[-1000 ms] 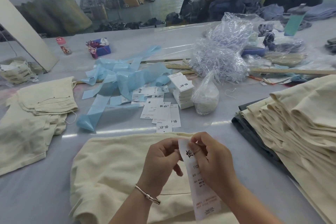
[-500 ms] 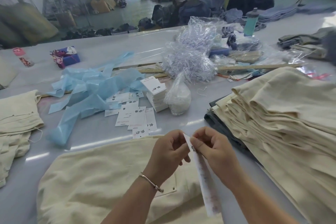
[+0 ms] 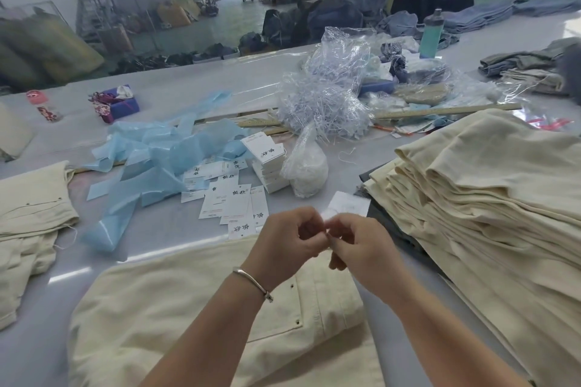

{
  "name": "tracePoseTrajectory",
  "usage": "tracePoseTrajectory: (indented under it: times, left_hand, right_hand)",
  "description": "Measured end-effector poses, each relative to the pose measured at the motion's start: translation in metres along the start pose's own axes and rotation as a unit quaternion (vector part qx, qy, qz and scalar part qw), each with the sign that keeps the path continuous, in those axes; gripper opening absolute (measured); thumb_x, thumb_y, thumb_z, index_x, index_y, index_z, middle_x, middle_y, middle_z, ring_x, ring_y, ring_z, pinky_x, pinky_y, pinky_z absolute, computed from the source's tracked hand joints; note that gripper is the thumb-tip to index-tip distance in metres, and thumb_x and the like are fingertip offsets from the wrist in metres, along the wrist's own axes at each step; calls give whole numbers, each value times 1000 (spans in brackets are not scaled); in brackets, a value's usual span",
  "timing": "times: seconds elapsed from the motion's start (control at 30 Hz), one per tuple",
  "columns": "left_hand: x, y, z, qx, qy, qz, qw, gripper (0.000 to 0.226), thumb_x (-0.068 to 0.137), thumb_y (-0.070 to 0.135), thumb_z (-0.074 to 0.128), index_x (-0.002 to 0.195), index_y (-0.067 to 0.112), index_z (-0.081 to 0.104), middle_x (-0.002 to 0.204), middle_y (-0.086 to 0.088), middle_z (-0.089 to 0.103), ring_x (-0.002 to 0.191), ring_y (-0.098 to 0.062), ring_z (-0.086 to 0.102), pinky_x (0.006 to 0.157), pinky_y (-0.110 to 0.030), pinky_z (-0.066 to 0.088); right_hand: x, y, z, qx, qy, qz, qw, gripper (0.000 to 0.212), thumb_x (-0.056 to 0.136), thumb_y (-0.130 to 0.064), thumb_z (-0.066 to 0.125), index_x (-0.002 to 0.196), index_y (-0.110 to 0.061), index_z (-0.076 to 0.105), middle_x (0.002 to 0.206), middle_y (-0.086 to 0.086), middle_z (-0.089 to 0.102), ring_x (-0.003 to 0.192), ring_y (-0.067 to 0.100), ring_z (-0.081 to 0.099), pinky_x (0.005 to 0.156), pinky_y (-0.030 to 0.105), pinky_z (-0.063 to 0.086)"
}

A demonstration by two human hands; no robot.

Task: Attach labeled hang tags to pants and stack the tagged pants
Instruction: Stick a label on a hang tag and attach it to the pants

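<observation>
I see my left hand [image 3: 290, 237] w/ silver bangle and right hand [image 3: 361, 245] meeting fingertip to fingertip, both curled and pinching a white paper hang tag [image 3: 349, 204] that sticks up on the far side. Directly under them lie cream folded pants [image 3: 188, 308] on the grey table [image 3: 37, 339]. Loose white printed tags [image 3: 229, 201] sit just beyond, tall stack of cream pants [image 3: 487, 198] at right, more cream pants [image 3: 28, 207] far left.
</observation>
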State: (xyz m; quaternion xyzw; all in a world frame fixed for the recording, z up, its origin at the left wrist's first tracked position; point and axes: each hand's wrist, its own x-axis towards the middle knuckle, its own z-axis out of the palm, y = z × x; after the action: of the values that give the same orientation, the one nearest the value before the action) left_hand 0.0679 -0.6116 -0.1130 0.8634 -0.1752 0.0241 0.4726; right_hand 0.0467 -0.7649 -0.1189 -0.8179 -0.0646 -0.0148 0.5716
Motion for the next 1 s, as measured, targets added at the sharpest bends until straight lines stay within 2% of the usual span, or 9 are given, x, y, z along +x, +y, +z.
tracePoseTrajectory:
  times: [0.1, 0.23, 0.33, 0.4, 0.47, 0.57, 0.67, 0.83, 1.0]
  left_hand:
    - [-4, -17, 10, 31, -5, -16, 999, 12, 76, 13, 68, 70, 21, 63, 58, 8, 62, 53, -3, 54, 57, -25, 48]
    - [-7, -40, 26, 61, -19, -36, 997, 9, 79, 13, 67, 73, 17, 62, 59, 8, 59, 55, -5, 52, 57, -25, 45]
    - [-7, -55, 35, 81, -39, -52, 995, 12, 82, 16, 66, 74, 23, 60, 61, 13, 57, 57, 0, 52, 60, -18, 43]
    - [-4, -67, 39, 120, -40, -66, 990, 10, 84, 20, 65, 78, 26, 60, 69, 15, 58, 62, 1, 52, 63, -16, 41]
    - [2, -80, 43, 149, -32, -89, 984, 5, 86, 23, 63, 83, 25, 61, 79, 15, 60, 70, 0, 53, 70, -19, 44]
    - [20, -96, 50, 179, -26, -112, 977, 9, 87, 25, 62, 95, 24, 65, 94, 12, 61, 84, -4, 54, 82, -24, 45]
    - [41, -108, 59, 214, -61, -125, 967, 21, 87, 32, 62, 106, 23, 68, 104, 5, 63, 102, -14, 52, 88, -30, 44]
    - [65, -116, 67, 259, -121, -84, 955, 16, 87, 33, 61, 93, 19, 67, 96, 0, 63, 98, -18, 51, 82, -27, 41]
    - [72, -116, 59, 265, -171, -60, 947, 14, 87, 32, 59, 94, 21, 65, 96, 4, 67, 96, -17, 56, 81, -30, 45]
  right_hand:
    - [0, 18, 3, -29, 14, 20, 999, 11, 85, -8, 68, 75, -11, 70, 62, 6, 65, 48, 10, 61, 51, 27, 52]
    - [-1, 45, 12, -101, 28, 29, 994, 8, 84, -23, 72, 76, -22, 73, 53, -6, 55, 49, 5, 45, 51, 20, 36]
    - [2, 60, 15, -189, 59, 29, 980, 5, 86, -28, 69, 85, -26, 73, 66, -12, 54, 62, 4, 48, 57, 20, 33]
    - [5, 69, 15, -251, 108, 27, 961, 8, 87, -27, 67, 88, -23, 74, 77, -9, 57, 70, 12, 55, 60, 26, 38]
    - [10, 76, 15, -281, 165, 21, 945, 7, 86, -21, 68, 85, -19, 74, 81, -3, 61, 70, 19, 58, 56, 31, 40]
    - [21, 87, 14, -270, 198, 19, 942, 5, 83, -16, 72, 80, -14, 74, 77, -1, 56, 62, 20, 54, 50, 29, 38]
    - [32, 98, 22, -226, 180, 44, 956, 1, 82, -18, 73, 83, -17, 74, 76, -6, 50, 68, 13, 50, 53, 23, 34]
    - [42, 117, 40, -170, 128, 81, 974, 5, 82, -23, 75, 83, -19, 74, 79, -7, 48, 76, 12, 50, 63, 26, 43]
    - [48, 125, 48, -170, 120, 115, 971, 1, 80, -19, 73, 81, -19, 74, 84, -6, 45, 86, 15, 50, 69, 34, 46]
